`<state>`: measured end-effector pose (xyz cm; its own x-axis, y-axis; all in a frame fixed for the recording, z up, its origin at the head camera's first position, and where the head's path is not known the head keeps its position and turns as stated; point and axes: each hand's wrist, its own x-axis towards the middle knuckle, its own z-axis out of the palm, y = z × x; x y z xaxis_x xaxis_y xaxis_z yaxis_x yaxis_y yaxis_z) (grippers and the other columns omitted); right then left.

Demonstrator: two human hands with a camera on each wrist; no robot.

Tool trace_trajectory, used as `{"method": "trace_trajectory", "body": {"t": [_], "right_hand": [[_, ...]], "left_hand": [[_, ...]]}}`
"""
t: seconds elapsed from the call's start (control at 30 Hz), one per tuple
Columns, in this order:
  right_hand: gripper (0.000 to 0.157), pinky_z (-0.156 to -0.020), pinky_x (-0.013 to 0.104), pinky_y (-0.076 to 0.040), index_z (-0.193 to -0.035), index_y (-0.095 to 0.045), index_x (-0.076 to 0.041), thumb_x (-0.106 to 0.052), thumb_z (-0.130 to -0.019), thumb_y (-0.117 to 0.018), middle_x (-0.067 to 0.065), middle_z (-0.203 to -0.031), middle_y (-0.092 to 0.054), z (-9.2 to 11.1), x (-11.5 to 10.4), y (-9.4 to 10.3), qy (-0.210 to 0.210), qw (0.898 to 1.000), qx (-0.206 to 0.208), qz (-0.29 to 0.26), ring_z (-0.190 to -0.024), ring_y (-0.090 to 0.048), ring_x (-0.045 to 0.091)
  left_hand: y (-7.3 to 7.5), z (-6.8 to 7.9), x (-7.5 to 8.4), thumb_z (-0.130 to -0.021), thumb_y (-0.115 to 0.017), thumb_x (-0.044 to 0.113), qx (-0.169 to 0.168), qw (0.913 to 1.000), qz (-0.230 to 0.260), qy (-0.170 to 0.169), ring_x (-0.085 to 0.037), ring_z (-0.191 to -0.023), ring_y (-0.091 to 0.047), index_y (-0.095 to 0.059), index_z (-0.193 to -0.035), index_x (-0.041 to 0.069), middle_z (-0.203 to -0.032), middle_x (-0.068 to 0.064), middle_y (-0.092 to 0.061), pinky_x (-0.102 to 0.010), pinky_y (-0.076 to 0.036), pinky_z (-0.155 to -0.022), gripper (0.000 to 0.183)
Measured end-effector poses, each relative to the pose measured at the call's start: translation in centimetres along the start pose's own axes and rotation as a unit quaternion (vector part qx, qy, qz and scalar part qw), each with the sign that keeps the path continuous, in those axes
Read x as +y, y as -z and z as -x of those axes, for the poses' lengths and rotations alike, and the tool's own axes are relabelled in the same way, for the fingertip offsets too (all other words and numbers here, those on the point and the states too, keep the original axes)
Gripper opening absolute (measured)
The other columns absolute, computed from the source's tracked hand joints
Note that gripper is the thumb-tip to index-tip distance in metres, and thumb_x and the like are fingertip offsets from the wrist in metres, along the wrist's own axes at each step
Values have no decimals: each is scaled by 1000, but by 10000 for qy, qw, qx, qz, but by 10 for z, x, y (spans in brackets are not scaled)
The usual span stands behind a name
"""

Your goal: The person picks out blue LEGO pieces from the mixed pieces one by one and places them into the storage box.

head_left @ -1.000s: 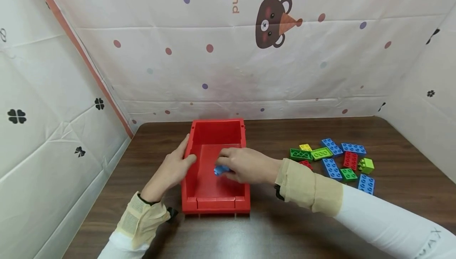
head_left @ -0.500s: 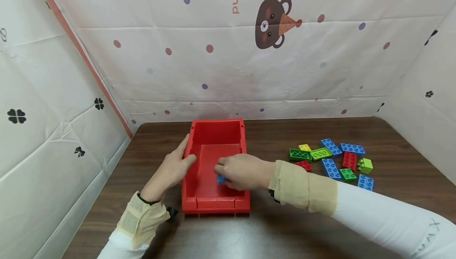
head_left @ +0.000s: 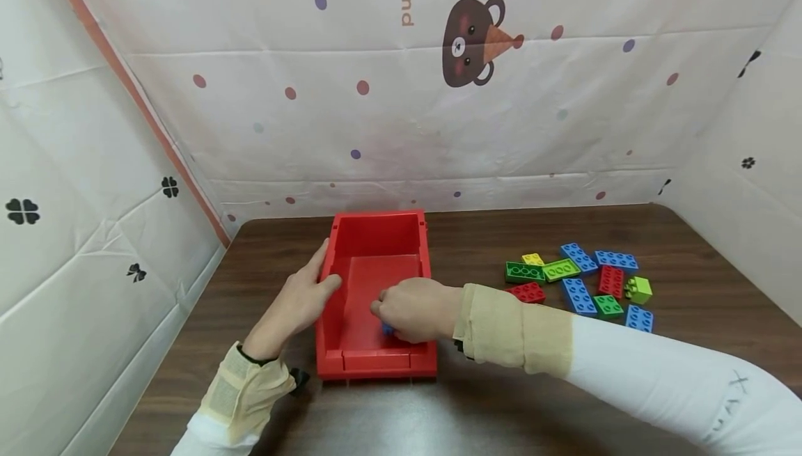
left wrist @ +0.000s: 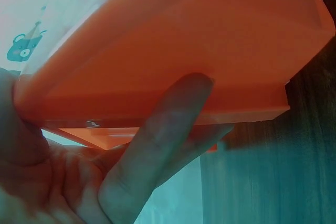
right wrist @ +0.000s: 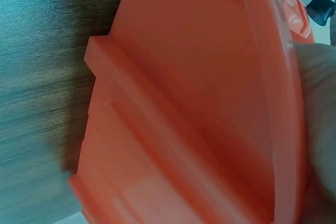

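A red plastic bin [head_left: 377, 234] stands lengthwise on the wooden table. My left hand [head_left: 296, 303] grips its left wall, thumb over the rim and fingers along the outside. In the left wrist view a finger [left wrist: 163, 129] lies against the bin's outer wall. Down inside the bin, toward its near end, my right hand [head_left: 415, 308] pinches a blue toy brick [head_left: 387, 329]. Most of that brick is hidden behind the fingers. The right wrist view is filled by the bin's outer side [right wrist: 194, 77], with part of the right hand at the edge.
Several toy bricks lie loose to the right on the table [head_left: 476, 247], among them a dark green brick [head_left: 525, 273], a red brick [head_left: 528, 293], a blue brick [head_left: 579, 296] and a lime brick [head_left: 639, 290]. A white printed sheet [head_left: 401, 129] rises behind the table.
My right hand has moved lower and nearer inside the bin with the blue brick, uncovering more of a red brick on the table. The left hand keeps its grip; the head view shifts slightly.
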<state>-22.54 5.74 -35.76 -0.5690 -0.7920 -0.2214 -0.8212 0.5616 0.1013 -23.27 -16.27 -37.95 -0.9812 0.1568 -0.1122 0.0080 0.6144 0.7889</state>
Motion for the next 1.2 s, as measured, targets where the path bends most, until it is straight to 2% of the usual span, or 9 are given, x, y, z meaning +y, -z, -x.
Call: {"method": "trace_trajectory", "body": {"t": [0.17, 0.37, 0.83, 1.2], "right_hand": [[41, -77, 20, -58, -125, -74, -13, -24, -88, -87, -3, -88, -69, -1, -1, 0, -18, 9999, -62, -133, -67, -58, 7], [36, -71, 17, -55, -121, -75, -13, -24, -89, -86, -5, -79, -65, -2, -1, -3, 80, 10000, 5, -37, -62, -55, 6], [33, -69, 18, -56, -119, -76, -17, -29, -89, -86, -6, -83, -69, -2, 0, -5, 144, 9996, -41, 231, -64, -56, 5], [33, -70, 18, -56, -117, -77, -19, -32, -89, -87, -7, -82, -70, -3, 0, -8, 141, 9993, 10, 349, -64, -57, 5]], "left_hand": [[-1, -2, -2, -103, -51, 22, 35, 10000, -34, 16, -26, -85, -70, -16, -172, 16, -132, -23, -62, -42, -63, -73, 78], [-1, -1, -3, -103, -52, 22, 56, 10000, -40, 66, -27, -85, -70, -16, -172, 16, -134, -24, -62, -42, -64, -73, 79], [-1, -1, -2, -103, -52, 21, 45, 10000, 55, 45, -28, -86, -71, -17, -172, 17, -136, -25, -61, -44, -64, -74, 78], [-1, -1, -2, -103, -52, 21, 36, 9998, 173, 71, -26, -80, -72, -17, -172, 19, -128, -25, -65, -43, -64, -68, 78]]}}
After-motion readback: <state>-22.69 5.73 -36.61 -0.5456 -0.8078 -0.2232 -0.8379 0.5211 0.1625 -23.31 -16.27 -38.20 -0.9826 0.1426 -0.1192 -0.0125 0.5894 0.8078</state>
